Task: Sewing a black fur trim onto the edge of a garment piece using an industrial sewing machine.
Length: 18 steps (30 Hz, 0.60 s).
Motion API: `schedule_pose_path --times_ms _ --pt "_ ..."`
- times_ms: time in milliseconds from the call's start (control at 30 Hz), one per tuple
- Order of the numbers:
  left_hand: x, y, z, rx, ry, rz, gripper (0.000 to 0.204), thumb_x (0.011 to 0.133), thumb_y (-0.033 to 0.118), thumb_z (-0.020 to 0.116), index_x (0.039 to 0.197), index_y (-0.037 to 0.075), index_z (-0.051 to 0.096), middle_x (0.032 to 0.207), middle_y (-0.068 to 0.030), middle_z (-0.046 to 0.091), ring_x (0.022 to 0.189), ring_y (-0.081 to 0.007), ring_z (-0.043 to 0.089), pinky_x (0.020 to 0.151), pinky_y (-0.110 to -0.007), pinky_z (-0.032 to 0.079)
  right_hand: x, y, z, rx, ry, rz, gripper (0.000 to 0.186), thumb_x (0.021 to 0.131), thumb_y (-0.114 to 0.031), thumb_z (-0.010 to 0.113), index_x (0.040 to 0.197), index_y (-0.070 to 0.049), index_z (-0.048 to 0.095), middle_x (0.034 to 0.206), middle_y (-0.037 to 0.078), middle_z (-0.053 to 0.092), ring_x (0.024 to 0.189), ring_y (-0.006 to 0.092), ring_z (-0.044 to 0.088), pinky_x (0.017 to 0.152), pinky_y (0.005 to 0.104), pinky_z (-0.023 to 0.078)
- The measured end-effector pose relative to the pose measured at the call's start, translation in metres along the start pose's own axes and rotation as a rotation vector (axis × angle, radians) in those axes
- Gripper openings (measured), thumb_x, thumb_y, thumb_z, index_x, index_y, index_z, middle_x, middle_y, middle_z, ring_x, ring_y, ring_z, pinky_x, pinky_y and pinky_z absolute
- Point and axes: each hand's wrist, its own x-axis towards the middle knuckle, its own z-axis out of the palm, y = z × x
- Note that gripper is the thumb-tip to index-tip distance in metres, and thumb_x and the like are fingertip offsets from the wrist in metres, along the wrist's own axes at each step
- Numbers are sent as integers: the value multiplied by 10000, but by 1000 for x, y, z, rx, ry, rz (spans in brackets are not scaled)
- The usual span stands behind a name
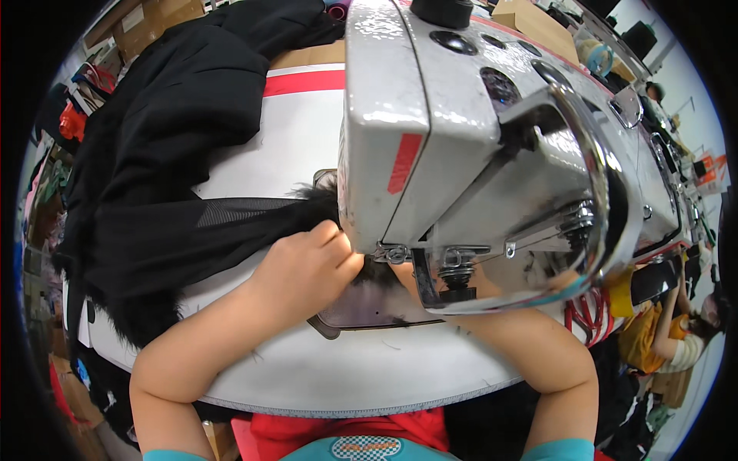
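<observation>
Glossy grey sewing machine [419, 100] hides whether your right hand [405, 278] grips; mid-frame, left hand [311, 265] pinches likely soft black fur-trimmed fabric [154, 253]: hold edges.

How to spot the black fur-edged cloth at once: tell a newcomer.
Find the large, glossy pale-grey sewing machine on the white tabletop. To its left, past the person's bare left hand, lies long black cloth, heaped along the tabletop's left side. Its fluffy black fur edging and see-through mesh patch set it apart from the flat red strip nearby.
</observation>
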Motion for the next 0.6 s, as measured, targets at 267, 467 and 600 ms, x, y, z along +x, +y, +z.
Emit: schedule_pose_path --times_ms 267,467,600 --pt "5 17 -2 -118 96 -102 167 707 78 560 863 18 554 787 -91 478 775 -231 504 606 -315 471 -4 -20 16 -1030 237 -395 194 877 -78 489 1033 -11 582 973 102 613 858 155 591 710 274 489" --pt "-2 21 -13 -192 -94 -18 131 731 85 524 817 -14 534 902 -116 462 817 -241 489 635 -338 469 -15 -48 20 -1036 208 -374 134 855 -105 563 936 -30 639 803 78 648 749 161 620 684 287 499" --pt "2 15 -14 -345 -179 -188 146 724 100 519 828 -1 528 886 -92 461 833 -227 484 697 -355 455 -9 -47 7 -1341 27 -234 180 861 -141 562 996 -32 611 864 65 632 816 146 608 715 282 492"
